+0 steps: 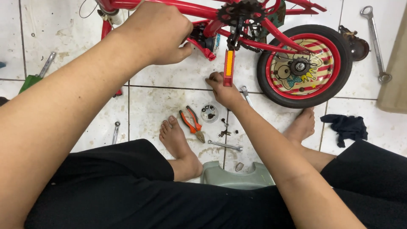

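The left hand (154, 32) grips the red bicycle frame (186, 7) from above; its fingers are curled and pressed together around the tube, the thumb tucked under toward the bottom bracket. The right hand (222, 89) rests just below the red pedal (229, 68), fingers bunched closed with the knuckles touching the pedal's lower end; whether the fingertips pinch a small part cannot be determined, as they are turned away from the camera. The pedal hangs upright from the crank beneath the black chainring (241, 12) and carries an orange reflector strip on its face. To the right of the right-hand fingers stands the small rear wheel (304, 65), black tyre on a red rim, with a round yellow and red striped cartoon disc covering the spokes. Below the right-hand fingers, on the white tiled floor (161, 85), lie orange-handled pliers (193, 123), a small round clear lid (209, 113) holding dark small parts, and a flat spanner (225, 146). A second spanner (246, 95) is partly hidden behind the right wrist. A long ring spanner (375, 42) lies well apart at the upper right, near a dark cloth (347, 127). The front of the frame is cut off by the top edge. A grey-green stool edge (237, 176) shows between the knees.
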